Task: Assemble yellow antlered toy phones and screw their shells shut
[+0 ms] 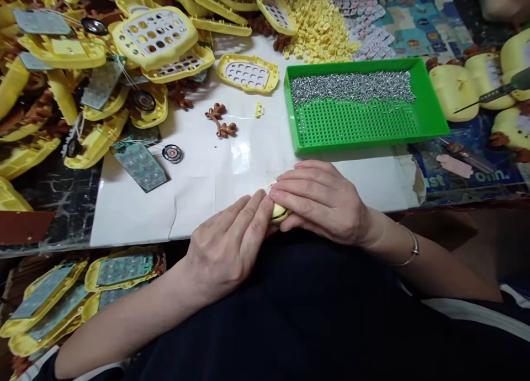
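Observation:
Both hands are closed around a small yellow plastic toy shell (280,211) at the table's front edge, close to my body. My left hand (232,240) grips its left side, fingertips pressed on top. Over its right side lies my right hand (321,201), fingers wrapped across it. Most of the shell is covered; a dark seam shows at its lower edge. Beyond the hands lie a brown antler-shaped piece (221,121), a tiny yellow part (259,110) and a yellow shell half with a white perforated panel (248,73). A green circuit board (141,164) is wired to a small round speaker (172,153).
A green tray (368,144) of small metal screws stands behind my right hand. Yellow shells (155,36) pile up at left, with yellow buttons (318,25) at the back. At right are a screwdriver (497,92) and yellow toy bodies (453,91). Board-fitted shells (120,270) sit below left.

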### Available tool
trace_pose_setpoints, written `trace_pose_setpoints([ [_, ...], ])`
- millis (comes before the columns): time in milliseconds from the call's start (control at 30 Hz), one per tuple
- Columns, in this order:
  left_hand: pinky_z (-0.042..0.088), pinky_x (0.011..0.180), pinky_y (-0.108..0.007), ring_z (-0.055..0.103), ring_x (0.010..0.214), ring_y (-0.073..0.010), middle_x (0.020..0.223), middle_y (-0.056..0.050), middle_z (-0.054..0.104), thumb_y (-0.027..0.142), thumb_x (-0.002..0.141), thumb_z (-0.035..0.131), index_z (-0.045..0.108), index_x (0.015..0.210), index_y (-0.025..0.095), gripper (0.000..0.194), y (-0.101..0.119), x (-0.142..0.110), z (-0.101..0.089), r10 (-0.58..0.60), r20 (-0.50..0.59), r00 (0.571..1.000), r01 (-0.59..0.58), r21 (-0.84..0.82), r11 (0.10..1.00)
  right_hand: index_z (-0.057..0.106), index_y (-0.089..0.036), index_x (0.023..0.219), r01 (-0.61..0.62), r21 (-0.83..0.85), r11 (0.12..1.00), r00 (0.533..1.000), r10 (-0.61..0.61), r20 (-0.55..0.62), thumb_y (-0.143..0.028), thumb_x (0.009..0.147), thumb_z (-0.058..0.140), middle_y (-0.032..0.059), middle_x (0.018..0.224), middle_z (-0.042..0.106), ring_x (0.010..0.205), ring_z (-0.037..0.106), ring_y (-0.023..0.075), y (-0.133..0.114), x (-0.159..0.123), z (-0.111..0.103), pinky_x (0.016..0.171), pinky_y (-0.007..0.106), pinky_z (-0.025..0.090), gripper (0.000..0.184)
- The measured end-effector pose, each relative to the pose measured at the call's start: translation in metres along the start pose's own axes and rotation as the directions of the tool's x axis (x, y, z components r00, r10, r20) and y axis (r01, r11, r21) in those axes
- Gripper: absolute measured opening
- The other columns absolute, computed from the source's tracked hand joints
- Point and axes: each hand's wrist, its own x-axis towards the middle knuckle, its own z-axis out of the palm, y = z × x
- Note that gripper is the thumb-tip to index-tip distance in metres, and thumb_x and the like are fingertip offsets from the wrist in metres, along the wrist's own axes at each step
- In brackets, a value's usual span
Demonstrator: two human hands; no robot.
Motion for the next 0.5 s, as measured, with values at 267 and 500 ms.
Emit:
trace_pose_setpoints([
  [267, 0.059, 0.086, -0.031, 0.072, 0.102, -0.0265, 0.108, -0.019, 0.074, 0.01, 0.092, 0.052, 0.056, 0.123, 0.004, 0.032, 0.001, 0.002, 0.001, -0.036, 0.011, 0.999, 0.035, 0.084, 0.996, 0.062, -0.012, 0.104, 0.086, -0.035, 0.996, 0.996, -0.086, 0.002, -0.043, 0.095, 0.051, 0.0101, 0.09, 0.071, 0.092, 0.066, 0.0215, 0.006, 0.008, 0.008, 0.088, 0.041, 0.056, 0.034],
  [500, 0.058, 0.086, -0.032, 0.073, 0.099, -0.0265, 0.104, -0.019, 0.074, 0.009, 0.092, 0.051, 0.056, 0.121, 0.002, 0.03, -0.001, 0.006, 0.003, -0.028, 0.002, 1.0, 0.028, 0.065, 0.997, 0.064, -0.017, 0.098, 0.065, 0.033, 0.997, 0.993, -0.062, -0.102, -0.038, 0.093, 0.056, 0.0053, 0.082, 0.07, 0.087, 0.065, 0.0201, 0.008, 0.007, 0.016, 0.087, 0.041, 0.056, 0.023],
])
